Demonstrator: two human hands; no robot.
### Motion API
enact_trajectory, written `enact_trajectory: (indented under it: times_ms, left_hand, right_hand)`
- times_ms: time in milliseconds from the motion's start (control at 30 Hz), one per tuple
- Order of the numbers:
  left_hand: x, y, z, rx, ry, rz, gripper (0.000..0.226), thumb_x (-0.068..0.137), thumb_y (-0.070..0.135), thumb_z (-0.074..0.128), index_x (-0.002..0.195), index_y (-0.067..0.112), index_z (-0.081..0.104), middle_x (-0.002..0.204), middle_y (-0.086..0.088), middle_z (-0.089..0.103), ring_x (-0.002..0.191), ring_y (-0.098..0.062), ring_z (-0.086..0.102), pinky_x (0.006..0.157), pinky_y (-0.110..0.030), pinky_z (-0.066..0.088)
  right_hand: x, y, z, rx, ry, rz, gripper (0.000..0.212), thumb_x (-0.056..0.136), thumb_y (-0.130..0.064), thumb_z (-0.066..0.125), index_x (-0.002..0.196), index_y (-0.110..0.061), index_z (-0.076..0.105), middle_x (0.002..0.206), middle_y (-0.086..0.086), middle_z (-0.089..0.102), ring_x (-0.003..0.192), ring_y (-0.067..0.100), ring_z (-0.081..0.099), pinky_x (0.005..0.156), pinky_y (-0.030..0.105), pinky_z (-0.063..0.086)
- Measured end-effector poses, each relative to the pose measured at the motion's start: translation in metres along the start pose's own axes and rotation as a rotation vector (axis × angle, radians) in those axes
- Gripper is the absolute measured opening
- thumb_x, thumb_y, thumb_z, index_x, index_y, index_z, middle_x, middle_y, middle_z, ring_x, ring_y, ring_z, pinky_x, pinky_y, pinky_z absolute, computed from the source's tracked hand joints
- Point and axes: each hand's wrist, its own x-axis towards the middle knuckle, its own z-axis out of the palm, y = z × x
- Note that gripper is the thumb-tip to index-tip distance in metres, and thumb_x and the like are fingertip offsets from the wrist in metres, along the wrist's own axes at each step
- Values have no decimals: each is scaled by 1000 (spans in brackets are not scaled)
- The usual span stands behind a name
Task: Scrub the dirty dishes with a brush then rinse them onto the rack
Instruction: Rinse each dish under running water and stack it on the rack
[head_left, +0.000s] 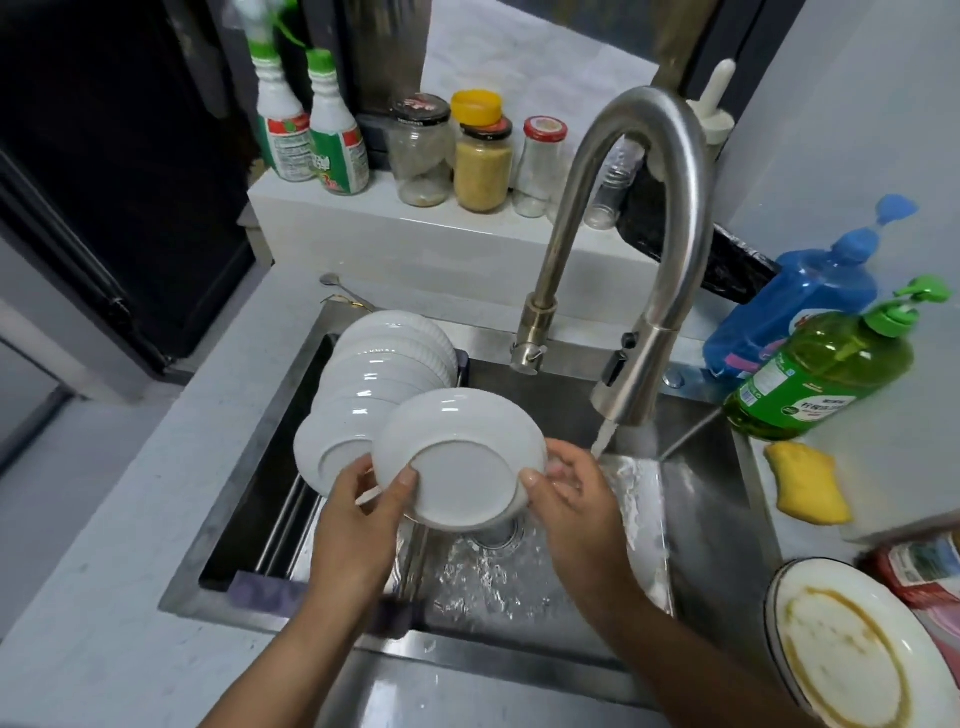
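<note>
Both hands (358, 525) grip plate (457, 467) edges.

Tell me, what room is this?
Most likely a home kitchen, at the sink. Water runs from the tap, both hands hold a white dish beside a row of clean ones, and dish soap stands on the counter.

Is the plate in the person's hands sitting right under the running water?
No, the held plate is left of the water stream, gripped by the left hand and right hand.
</note>
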Motion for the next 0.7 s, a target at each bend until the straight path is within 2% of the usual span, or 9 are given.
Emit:
enact_trajectory:
  times_ms: [67, 200, 333, 400, 467, 567, 633, 700]
  left_hand:
    - [8, -1, -16, 6, 35, 43, 34, 93, 35, 72, 125, 27, 65, 115, 11, 69, 103, -10, 69, 89, -35, 57]
    - [27, -16, -43, 120, 79, 56, 42, 94, 37, 70, 133, 22, 63, 125, -2, 64, 98, 2, 62, 84, -28, 54]
    - [39, -33, -65, 177, 79, 54, 47, 94, 43, 69, 135, 22, 62, 123, -1, 66, 108, -12, 65, 93, -39, 55]
    - [42, -36, -70, 194, 77, 80, 36, 95, 36, 69, 127, 20, 66, 112, 2, 72, 104, -14, 68, 85, -34, 55]
    - [46, -41, -74, 227, 71, 94, 27, 97, 30, 68, 122, 20, 68, 104, 5, 74, 98, -11, 69, 78, -28, 52]
    - [54, -50, -79, 286, 51, 85, 22, 97, 29, 68, 117, 22, 69, 103, 5, 73, 99, -11, 68, 76, -21, 49]
    - [60, -56, -81, 320, 43, 80, 21, 97, 30, 67, 116, 22, 69, 105, 5, 71, 99, -9, 66, 74, -17, 46]
    - [65, -58, -82, 349, 34, 76, 21, 98, 30, 66, 117, 22, 68, 107, 3, 70, 99, -9, 64, 74, -19, 45]
  right_hand:
    - [0, -3, 20, 28, -18, 11, 28, 93, -15, 72, 116, -30, 65, 104, -8, 69, 94, 4, 70, 74, 19, 57]
    - [4, 3, 53, -19, -42, 52, 26, 89, -18, 77, 113, -25, 68, 98, -7, 72, 88, 6, 71, 73, 17, 55]
    - [6, 16, 82, -123, -65, 120, 32, 86, -27, 80, 115, -25, 68, 99, -7, 74, 92, 8, 72, 82, 27, 60]
    - [6, 21, 93, -172, -73, 143, 35, 84, -31, 82, 114, -25, 67, 96, -9, 74, 90, 8, 71, 84, 30, 60]
    - [6, 24, 102, -212, -85, 161, 37, 83, -33, 83, 115, -23, 67, 93, -10, 73, 87, 6, 71, 82, 26, 58]
    - [7, 26, 108, -302, -109, 173, 31, 85, -36, 80, 110, -24, 67, 85, -14, 70, 81, 2, 68, 73, 22, 56]
    - [7, 29, 111, -390, -116, 181, 33, 85, -44, 78, 110, -25, 66, 85, -16, 68, 83, 4, 67, 77, 29, 57]
    - [8, 31, 113, -486, -124, 195, 37, 85, -51, 74, 111, -28, 65, 90, -15, 68, 87, 8, 66, 78, 30, 53]
